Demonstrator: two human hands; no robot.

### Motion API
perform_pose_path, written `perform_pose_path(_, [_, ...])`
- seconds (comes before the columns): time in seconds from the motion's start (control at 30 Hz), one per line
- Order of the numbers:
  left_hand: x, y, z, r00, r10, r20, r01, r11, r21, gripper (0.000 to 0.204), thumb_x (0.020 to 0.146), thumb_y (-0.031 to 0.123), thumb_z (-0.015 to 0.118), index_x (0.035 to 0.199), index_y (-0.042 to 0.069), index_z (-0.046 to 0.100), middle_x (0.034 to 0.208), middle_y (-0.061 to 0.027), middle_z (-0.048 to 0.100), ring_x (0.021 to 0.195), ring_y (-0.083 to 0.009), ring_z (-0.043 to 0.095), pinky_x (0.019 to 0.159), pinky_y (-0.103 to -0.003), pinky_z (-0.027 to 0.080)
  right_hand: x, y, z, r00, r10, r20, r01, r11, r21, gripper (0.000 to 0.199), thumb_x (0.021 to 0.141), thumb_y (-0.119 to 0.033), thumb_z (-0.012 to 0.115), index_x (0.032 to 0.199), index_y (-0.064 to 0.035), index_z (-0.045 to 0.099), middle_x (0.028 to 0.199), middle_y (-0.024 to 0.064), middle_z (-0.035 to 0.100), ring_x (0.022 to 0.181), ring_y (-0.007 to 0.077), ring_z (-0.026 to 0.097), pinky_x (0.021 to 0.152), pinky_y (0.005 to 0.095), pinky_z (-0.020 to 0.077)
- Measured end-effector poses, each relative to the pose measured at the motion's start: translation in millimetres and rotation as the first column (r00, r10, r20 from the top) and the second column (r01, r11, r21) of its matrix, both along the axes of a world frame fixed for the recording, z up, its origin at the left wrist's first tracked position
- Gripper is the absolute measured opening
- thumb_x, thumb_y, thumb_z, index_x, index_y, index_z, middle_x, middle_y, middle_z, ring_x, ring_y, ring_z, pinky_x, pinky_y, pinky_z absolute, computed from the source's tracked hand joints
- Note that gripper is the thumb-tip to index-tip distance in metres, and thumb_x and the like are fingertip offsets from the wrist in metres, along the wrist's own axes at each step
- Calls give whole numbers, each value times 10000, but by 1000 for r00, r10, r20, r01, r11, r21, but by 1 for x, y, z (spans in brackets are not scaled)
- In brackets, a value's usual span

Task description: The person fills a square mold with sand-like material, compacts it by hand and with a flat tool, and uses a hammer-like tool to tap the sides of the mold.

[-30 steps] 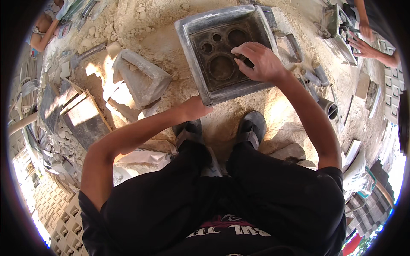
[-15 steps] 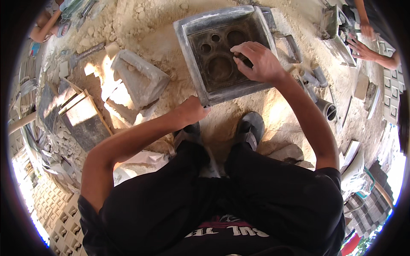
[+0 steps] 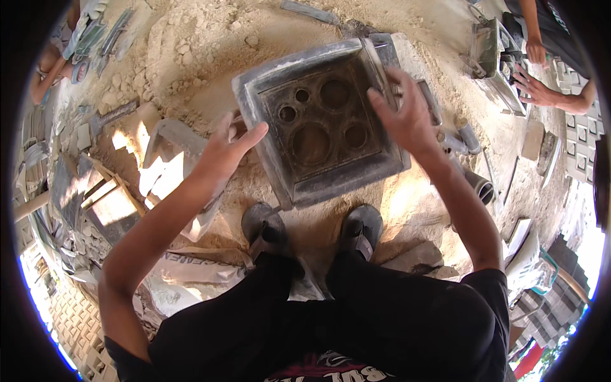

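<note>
Open, empty hands point(image 3: 223, 149) point(image 3: 404, 118) flank the square mould point(image 3: 318, 121); pipes point(image 3: 468, 159) lie rightward.

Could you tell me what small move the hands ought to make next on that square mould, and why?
Probably close both hands onto the mould's opposite rims. The left hand is open at the left rim of the square grey mould, and the right hand is spread over its right rim; neither clearly grips it. The mould sits tilted on loose sand, so a two-sided hold seems the steadiest start.
</note>
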State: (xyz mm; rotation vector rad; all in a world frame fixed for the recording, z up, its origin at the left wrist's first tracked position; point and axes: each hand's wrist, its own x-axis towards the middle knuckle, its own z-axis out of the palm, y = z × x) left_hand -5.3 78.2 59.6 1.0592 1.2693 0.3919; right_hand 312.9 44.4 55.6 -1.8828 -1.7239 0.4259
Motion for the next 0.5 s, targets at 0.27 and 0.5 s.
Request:
perform_pose_path(0.27, [44,-22,-50,956,286,67,-294,926,236,797,931,103,544,1464,-129,-2,1536,-290,124,1449,-326,138,1180,-390,92,-12,0,-2,995,-41,-87,27,987,-161,493,947,-117,530,1367,56,339,1215,346,535,1121,493,546,938,494,447])
perform_pose_path(0.5, [45,-25,-55,879,218,-423,-54,929,366,753,932,194,520,1459,-124,87,1481,-339,237,1423,-403,221,1171,-431,159,-13,11,-6,998,-59,-24,51,968,-247,492,939,-101,526,1342,80,308,1168,376,522,1015,532,565,845,527,478])
